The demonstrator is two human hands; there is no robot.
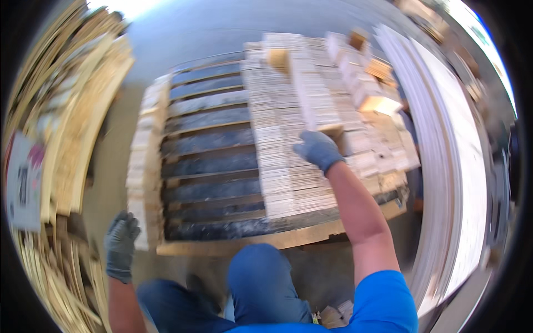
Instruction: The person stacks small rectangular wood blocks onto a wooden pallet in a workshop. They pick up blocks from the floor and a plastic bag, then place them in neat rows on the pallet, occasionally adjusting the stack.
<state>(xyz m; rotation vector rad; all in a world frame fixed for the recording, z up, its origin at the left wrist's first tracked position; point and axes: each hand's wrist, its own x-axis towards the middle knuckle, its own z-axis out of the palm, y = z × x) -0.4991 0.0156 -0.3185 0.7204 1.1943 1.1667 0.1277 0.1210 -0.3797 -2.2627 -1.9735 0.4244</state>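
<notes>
My right hand (320, 151), in a grey glove, is over the rows of thin pale wood pieces (283, 144) stacked on edge on the pallet. Its thumb and fingers look apart and loosely bent, with nothing visible between them; motion blurs it slightly. A squarish tan wooden block (335, 135) is right beside its fingers. My left hand (122, 240), also gloved in grey, is open at the near end of a single row of wood pieces (149, 144) along the pallet's left side. Whether it touches that row I cannot tell.
Dark slats (214, 144) of the pallet show between the rows. Small tan blocks (277, 57) sit on the stacks, and others (380, 70) lie toward the right. Long boards (452, 144) stand at the right. Stacked yellowish lumber (83, 122) fills the left, with a grey sheet (25, 183) against it.
</notes>
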